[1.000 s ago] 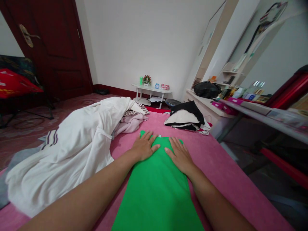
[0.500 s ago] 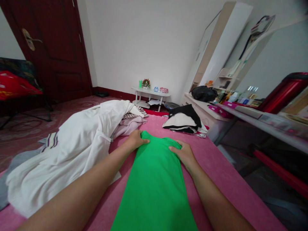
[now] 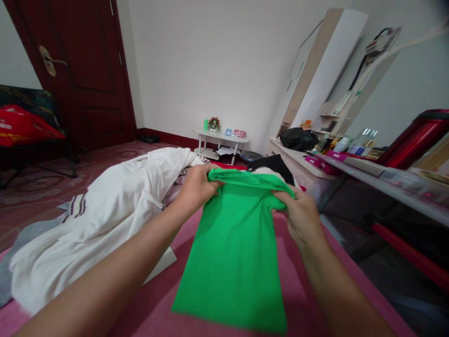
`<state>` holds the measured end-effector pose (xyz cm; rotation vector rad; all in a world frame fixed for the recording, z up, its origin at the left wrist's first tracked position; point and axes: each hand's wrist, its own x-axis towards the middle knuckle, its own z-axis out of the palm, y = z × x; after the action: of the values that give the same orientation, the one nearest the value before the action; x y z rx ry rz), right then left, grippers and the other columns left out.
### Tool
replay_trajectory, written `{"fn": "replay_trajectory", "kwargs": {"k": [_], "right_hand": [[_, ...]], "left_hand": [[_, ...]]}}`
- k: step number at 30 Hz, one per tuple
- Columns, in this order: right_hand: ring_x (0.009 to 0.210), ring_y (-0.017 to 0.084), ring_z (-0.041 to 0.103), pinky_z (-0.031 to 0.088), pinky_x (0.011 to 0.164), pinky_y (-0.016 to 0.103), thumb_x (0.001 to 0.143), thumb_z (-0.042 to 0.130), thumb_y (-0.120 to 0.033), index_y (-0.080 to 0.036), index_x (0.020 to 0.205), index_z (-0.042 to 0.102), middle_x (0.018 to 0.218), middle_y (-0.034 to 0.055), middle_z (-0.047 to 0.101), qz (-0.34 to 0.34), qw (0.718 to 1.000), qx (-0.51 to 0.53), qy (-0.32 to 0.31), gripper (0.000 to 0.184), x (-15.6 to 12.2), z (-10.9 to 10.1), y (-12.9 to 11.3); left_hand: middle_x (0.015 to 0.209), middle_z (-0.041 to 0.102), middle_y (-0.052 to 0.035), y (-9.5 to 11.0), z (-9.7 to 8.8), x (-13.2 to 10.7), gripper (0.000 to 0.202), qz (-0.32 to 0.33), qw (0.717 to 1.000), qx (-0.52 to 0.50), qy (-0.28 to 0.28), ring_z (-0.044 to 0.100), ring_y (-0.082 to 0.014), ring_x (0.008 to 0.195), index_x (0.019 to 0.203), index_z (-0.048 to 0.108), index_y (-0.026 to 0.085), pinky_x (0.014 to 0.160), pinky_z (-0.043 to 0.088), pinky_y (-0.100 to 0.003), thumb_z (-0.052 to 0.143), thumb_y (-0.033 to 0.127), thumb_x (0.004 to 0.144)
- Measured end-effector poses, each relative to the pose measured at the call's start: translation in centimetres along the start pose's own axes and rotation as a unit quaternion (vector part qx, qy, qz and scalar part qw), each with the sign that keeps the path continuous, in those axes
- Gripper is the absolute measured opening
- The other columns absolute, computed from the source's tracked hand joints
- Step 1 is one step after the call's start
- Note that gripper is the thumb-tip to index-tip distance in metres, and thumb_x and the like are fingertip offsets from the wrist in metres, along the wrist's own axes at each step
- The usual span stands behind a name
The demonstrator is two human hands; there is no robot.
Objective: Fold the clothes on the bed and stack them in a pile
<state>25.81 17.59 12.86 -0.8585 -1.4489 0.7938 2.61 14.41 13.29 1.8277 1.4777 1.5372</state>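
Observation:
A plain green garment [image 3: 242, 248] hangs between my two hands, its far end lifted and bunched. My left hand [image 3: 201, 185] is closed on its far left corner, thumb toward me. At the far right corner, my right hand [image 3: 300, 210] grips the cloth, which folds around the fingers. The garment's near edge reaches down to the pink bed cover [image 3: 140, 313]. Which kind of garment it is, I cannot tell. Just left of my left hand lies a heap of white clothing [image 3: 129, 182]. Behind my right hand sits a folded black and white pile [image 3: 273, 164], partly hidden.
On the right stand a grey-edged table [image 3: 382, 180] and a dresser with a black bag [image 3: 298, 138]. A small white table [image 3: 219, 135] is against the back wall. At far left, a chair carries a red bag [image 3: 28, 126].
Both hands have lifted the green garment's far end off the bed and spread it wider. Its near edge has slid into view, and the folded pile is now partly covered.

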Motion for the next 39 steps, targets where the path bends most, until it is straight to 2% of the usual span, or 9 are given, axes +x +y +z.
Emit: {"fn": "replay_trajectory", "kwargs": {"k": [3, 6, 10, 13, 16, 20, 27, 31, 39], "right_hand": [[0.078, 0.015, 0.061, 0.05, 0.073, 0.03, 0.074, 0.066, -0.019, -0.023, 0.095, 0.07, 0.084, 0.0002, 0.065, -0.247, 0.954, -0.079, 0.148, 0.022, -1.0, 0.6, -3.4], [0.09, 0.017, 0.059, 0.045, 0.084, 0.032, 0.072, 0.065, -0.01, -0.023, 0.092, 0.068, 0.09, 0.0014, 0.062, -0.406, 0.888, -0.16, 0.144, 0.024, -1.2, 0.2, -4.0], [0.074, 0.016, 0.06, 0.044, 0.067, 0.027, 0.062, 0.056, -0.003, -0.023, 0.076, 0.067, 0.079, -0.0003, 0.063, -0.3, 0.89, -0.309, -0.148, 0.027, -0.6, -0.6, 0.0], [0.068, 0.016, 0.06, 0.042, 0.06, 0.024, 0.062, 0.056, -0.008, -0.024, 0.076, 0.072, 0.074, -0.0014, 0.068, -0.112, 0.821, -0.385, -0.407, 0.027, -0.5, -1.1, 2.2], [0.073, 0.017, 0.064, 0.044, 0.062, 0.023, 0.069, 0.066, -0.028, -0.023, 0.096, 0.073, 0.084, 0.0003, 0.072, 0.044, 0.76, -0.328, -0.559, 0.028, -0.7, -1.5, 2.5], [0.078, 0.019, 0.064, 0.043, 0.065, 0.025, 0.078, 0.06, -0.047, -0.018, 0.104, 0.069, 0.09, 0.0055, 0.071, 0.07, 0.821, -0.359, -0.44, 0.04, 0.3, -2.0, 3.1], [0.056, 0.02, 0.058, 0.031, 0.049, 0.027, 0.074, 0.055, -0.063, -0.018, 0.062, 0.061, 0.058, 0.0076, 0.062, 0.157, 0.739, -0.572, -0.319, 0.047, 0.5, -2.2, 7.8], [0.055, 0.017, 0.053, 0.025, 0.047, 0.026, 0.069, 0.058, -0.063, -0.02, 0.064, 0.057, 0.06, 0.0027, 0.059, 0.118, 0.775, -0.549, -0.29, 0.043, -0.3, -1.3, 9.4], [0.056, 0.014, 0.052, 0.033, 0.051, 0.022, 0.063, 0.058, -0.025, -0.021, 0.06, 0.049, 0.055, -0.0039, 0.052, 0.062, 0.906, -0.373, -0.188, 0.01, -0.6, 0.3, 9.9]], "left_hand": [[0.083, 0.064, 0.0003, 3.2, 0.2, -0.1, 0.016, 0.26, 0.936, 0.014, 0.237, 0.06, -0.0146, 0.082, 0.086, 0.065, 0.018, 0.078, 0.048, -0.027, 0.057, 0.013, 0.074], [0.091, 0.064, -0.0012, 4.4, -0.6, -0.2, 0.021, 0.355, 0.903, 0.02, 0.243, 0.059, -0.0154, 0.09, 0.085, 0.064, 0.018, 0.087, 0.045, -0.029, 0.053, 0.006, 0.073], [0.08, 0.066, -0.001, 0.3, -1.2, -0.2, 0.023, 0.193, 0.966, 0.137, -0.102, 0.06, -0.0167, 0.079, 0.071, 0.065, 0.018, 0.074, 0.046, -0.025, 0.051, 0.002, 0.064], [0.072, 0.068, 0.0022, -2.9, -1.0, -0.6, 0.03, 0.066, 0.903, 0.185, -0.381, 0.059, -0.0145, 0.07, 0.076, 0.07, 0.02, 0.066, 0.043, -0.02, 0.051, 0.002, 0.062], [0.071, 0.068, 0.0035, -3.5, -1.1, -0.8, 0.021, -0.021, 0.848, 0.191, -0.494, 0.057, -0.0131, 0.065, 0.083, 0.071, 0.019, 0.059, 0.041, -0.018, 0.064, 0.015, 0.064], [0.076, 0.069, -0.0035, -2.9, -2.2, -0.3, 0.043, -0.112, 0.866, 0.199, -0.444, 0.059, -0.0143, 0.064, 0.084, 0.069, 0.015, 0.058, 0.043, -0.02, 0.063, 0.056, 0.071], [0.055, 0.062, -0.0128, -5.5, -1.0, -0.8, 0.066, -0.263, 0.812, 0.333, -0.401, 0.056, -0.0167, 0.047, 0.051, 0.057, 0.015, 0.054, 0.045, -0.026, 0.043, 0.075, 0.074], [0.062, 0.065, -0.0105, -5.7, 1.0, -1.7, 0.061, -0.194, 0.827, 0.347, -0.399, 0.058, -0.0184, 0.057, 0.054, 0.058, 0.016, 0.056, 0.042, -0.026, 0.052, 0.076, 0.067], [0.056, 0.043, 0.0051, -3.1, 3.8, -2.2, 0.018, -0.056, 0.937, 0.27, -0.214, 0.043, -0.0114, 0.053, 0.065, 0.053, 0.017, 0.049, 0.025, -0.024, 0.062, 0.032, 0.069]]}}
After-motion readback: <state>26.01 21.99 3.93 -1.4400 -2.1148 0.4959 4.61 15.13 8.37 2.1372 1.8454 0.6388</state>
